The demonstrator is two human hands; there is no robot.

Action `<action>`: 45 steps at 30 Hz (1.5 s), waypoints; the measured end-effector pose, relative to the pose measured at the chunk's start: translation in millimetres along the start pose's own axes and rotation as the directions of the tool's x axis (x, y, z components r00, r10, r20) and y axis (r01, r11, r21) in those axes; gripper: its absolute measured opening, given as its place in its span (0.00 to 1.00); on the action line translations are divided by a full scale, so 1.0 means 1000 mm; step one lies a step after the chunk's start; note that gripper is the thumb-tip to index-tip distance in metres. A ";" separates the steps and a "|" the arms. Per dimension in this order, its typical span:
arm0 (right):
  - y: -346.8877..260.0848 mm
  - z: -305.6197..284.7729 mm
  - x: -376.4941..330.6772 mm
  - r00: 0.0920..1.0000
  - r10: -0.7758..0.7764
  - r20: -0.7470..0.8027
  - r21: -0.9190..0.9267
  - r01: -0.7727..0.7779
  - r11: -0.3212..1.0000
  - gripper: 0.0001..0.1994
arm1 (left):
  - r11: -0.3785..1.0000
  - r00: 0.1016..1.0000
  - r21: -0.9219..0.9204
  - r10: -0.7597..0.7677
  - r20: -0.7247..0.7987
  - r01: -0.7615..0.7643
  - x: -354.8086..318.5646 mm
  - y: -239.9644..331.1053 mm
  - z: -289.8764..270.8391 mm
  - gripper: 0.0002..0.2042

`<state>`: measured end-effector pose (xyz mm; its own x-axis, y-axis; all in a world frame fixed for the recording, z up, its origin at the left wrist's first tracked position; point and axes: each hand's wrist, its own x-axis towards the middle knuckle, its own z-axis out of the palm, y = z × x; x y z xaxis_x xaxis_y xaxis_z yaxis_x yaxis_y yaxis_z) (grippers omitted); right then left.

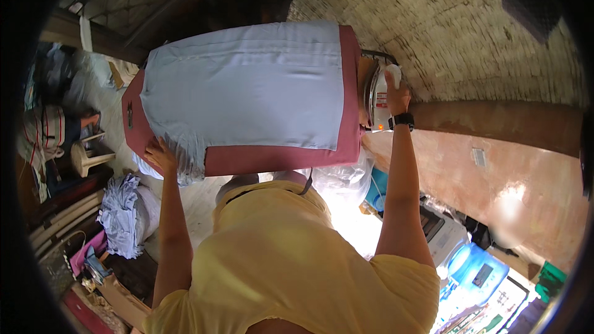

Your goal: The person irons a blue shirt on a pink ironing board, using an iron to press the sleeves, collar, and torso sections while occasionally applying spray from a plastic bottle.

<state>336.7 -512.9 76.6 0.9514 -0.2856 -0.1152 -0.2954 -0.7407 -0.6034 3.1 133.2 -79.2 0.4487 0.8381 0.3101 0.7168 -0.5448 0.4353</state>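
Pale blue cloth (247, 99), long axis left to right, on a maroon ironing board (260, 161), left hand (162, 156) laid with grip relaxed at the gathered near corner, right hand (398, 96) grasping a white iron (382, 114) at the right end, nose direction unclear, bundled fabric (122, 218) left.
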 end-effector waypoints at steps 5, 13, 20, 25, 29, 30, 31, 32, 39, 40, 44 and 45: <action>0.030 0.022 0.019 0.997 0.069 -0.037 -0.113 -0.073 0.991 0.44 | 0.997 0.971 -0.010 -0.076 0.227 0.080 0.014 -0.024 0.004 0.37; 0.040 0.031 -0.005 0.990 -0.044 -0.136 -0.017 0.042 0.999 0.42 | 0.947 0.930 -0.156 -0.230 0.286 0.282 0.021 -0.039 0.004 0.27; 0.031 0.035 -0.040 0.698 -0.581 -0.419 -0.352 0.466 0.812 0.29 | 0.958 0.941 -0.216 -0.111 0.320 0.187 -0.011 -0.023 -0.021 0.29; 0.072 0.100 -0.131 0.926 -0.377 -0.004 -0.452 0.335 0.827 0.26 | 0.907 0.963 -0.404 -0.011 0.269 0.123 -0.006 0.005 -0.025 0.19; 0.062 0.136 -0.194 0.957 -0.288 -0.038 -0.306 0.263 0.915 0.25 | 0.770 0.980 -0.629 0.025 0.195 0.105 -0.017 0.038 -0.060 0.13; 0.064 0.141 -0.199 0.961 -0.269 -0.057 -0.254 0.247 0.935 0.25 | 0.755 0.986 -0.651 0.029 0.165 0.087 -0.019 0.050 -0.076 0.13; 0.066 0.143 -0.194 0.978 -0.204 -0.040 -0.163 0.195 0.967 0.24 | 0.682 0.981 -0.719 0.012 0.192 0.132 -0.015 0.048 -0.078 0.12; 0.070 0.145 -0.189 0.985 -0.170 -0.014 -0.119 0.168 0.979 0.24 | 0.595 0.975 -0.782 -0.011 0.223 0.186 -0.012 0.042 -0.071 0.12; 0.087 0.115 -0.145 0.697 -0.705 0.131 -0.437 0.679 0.590 0.18 | 0.175 0.946 -0.930 -0.055 0.319 0.324 0.009 0.068 -0.085 0.10; 0.084 0.106 -0.142 0.878 -0.478 0.033 0.142 0.469 0.872 0.15 | 0.125 0.946 -0.937 -0.037 0.323 0.325 0.008 0.072 -0.093 0.10; 0.042 0.046 -0.149 0.960 -0.087 0.266 0.902 -0.215 0.375 0.08 | 0.026 0.937 -0.939 -0.081 0.341 0.344 0.006 0.118 -0.159 0.11; 0.031 0.028 -0.158 0.961 -0.132 0.244 0.883 -0.163 0.440 0.09 | 0.030 0.929 -0.935 -0.127 0.348 0.354 -0.002 0.120 -0.178 0.12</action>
<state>179.3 -473.9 54.4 0.9744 -0.0282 -0.2230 -0.2085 0.2573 -0.9436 -6.9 61.6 122.9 0.5112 0.8572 -0.0616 -0.3184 0.2555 0.9129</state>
